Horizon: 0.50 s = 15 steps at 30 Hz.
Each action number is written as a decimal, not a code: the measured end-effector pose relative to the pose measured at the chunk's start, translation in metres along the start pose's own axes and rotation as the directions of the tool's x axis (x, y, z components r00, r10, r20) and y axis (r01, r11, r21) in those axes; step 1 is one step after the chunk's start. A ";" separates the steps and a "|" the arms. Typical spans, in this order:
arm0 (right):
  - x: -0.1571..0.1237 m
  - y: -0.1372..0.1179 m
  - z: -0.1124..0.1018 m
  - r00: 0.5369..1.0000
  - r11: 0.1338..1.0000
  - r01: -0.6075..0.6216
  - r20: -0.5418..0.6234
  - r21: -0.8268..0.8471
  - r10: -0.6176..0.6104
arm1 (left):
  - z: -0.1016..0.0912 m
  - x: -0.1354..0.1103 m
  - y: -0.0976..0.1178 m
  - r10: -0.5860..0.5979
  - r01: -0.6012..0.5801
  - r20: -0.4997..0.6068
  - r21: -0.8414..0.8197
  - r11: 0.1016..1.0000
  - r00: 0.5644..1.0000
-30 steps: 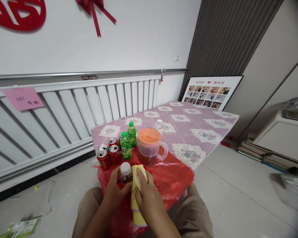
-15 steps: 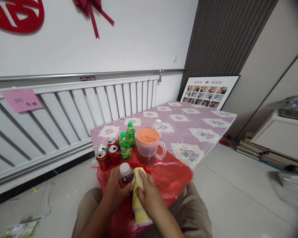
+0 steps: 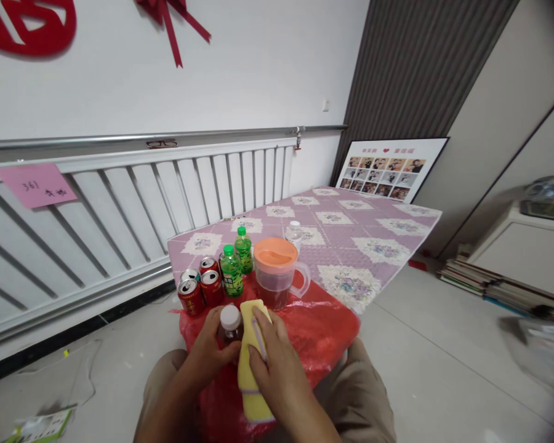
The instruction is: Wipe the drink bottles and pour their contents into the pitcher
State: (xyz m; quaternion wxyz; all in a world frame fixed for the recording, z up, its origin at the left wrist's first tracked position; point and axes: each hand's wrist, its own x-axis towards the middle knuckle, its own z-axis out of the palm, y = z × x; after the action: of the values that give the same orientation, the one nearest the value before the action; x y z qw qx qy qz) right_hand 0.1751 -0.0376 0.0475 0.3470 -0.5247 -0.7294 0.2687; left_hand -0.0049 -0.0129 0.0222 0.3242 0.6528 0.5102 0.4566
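My left hand [image 3: 211,346] is wrapped round a bottle [image 3: 231,322] with a white cap and dark contents, upright in front of me. In my right hand [image 3: 277,354] is a folded yellow cloth [image 3: 253,375] with a pale purple border, pressed against the bottle's right side. Beneath both hands lies a shiny red plastic sheet [image 3: 325,326]. Just beyond them stands a clear pitcher [image 3: 272,280] with an orange lid, partly filled with liquid. The lower part of the bottle is hidden by my hands and the cloth.
Several opened drink cans [image 3: 211,284] and green-capped bottles [image 3: 231,274] stand left of the pitcher. A clear bottle [image 3: 294,232] with a white cap is behind it. The table's purple floral cover [image 3: 332,218] reaches back towards a radiator [image 3: 166,197] and a photo board [image 3: 390,166].
The yellow cloth has moved slightly left and up with my right hand, closer over the bottle's side. My left hand keeps its hold on the bottle.
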 end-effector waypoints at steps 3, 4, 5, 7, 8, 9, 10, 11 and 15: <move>0.003 0.002 0.004 0.999 1.000 -0.030 0.017 -0.001 0.030 | 0.004 -0.001 -0.003 0.019 -0.012 -0.101 0.071 0.997 0.995; 0.005 0.005 0.007 0.998 0.999 -0.052 0.035 0.002 0.052 | 0.005 0.000 -0.005 0.029 -0.016 -0.130 0.098 0.995 0.991; 0.006 0.010 0.010 0.996 0.997 -0.074 0.059 0.007 0.074 | 0.006 0.000 -0.007 0.038 -0.019 -0.154 0.124 0.992 0.987; 0.009 0.022 0.017 0.989 0.994 -0.108 0.105 0.019 0.105 | 0.008 0.001 -0.010 0.039 -0.010 -0.187 0.155 0.988 0.982; 0.009 0.028 0.019 0.986 0.993 -0.118 0.120 0.023 0.114 | 0.008 0.002 -0.011 0.030 0.000 -0.196 0.153 0.988 0.980; 0.010 0.034 0.022 0.985 0.992 -0.125 0.127 0.028 0.121 | 0.009 0.002 -0.011 0.016 0.012 -0.201 0.138 0.990 0.980; 0.010 0.038 0.024 0.984 0.991 -0.129 0.126 0.035 0.124 | 0.009 0.002 -0.011 -0.002 0.023 -0.195 0.107 0.994 0.981; 0.010 0.042 0.025 0.985 0.991 -0.127 0.120 0.044 0.121 | 0.010 0.001 -0.010 -0.021 0.031 -0.171 0.061 0.998 0.985; 0.009 0.043 0.023 0.994 0.993 -0.083 0.078 0.089 0.076 | 0.005 -0.003 -0.003 -0.056 0.057 0.015 -0.102 0.993 0.998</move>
State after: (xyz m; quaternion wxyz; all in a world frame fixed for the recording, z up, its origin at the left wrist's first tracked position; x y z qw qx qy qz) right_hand 0.1798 -0.0164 0.0024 0.3324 -0.5263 -0.7071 0.3353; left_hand -0.0015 -0.0146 0.0166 0.3730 0.6235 0.5025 0.4687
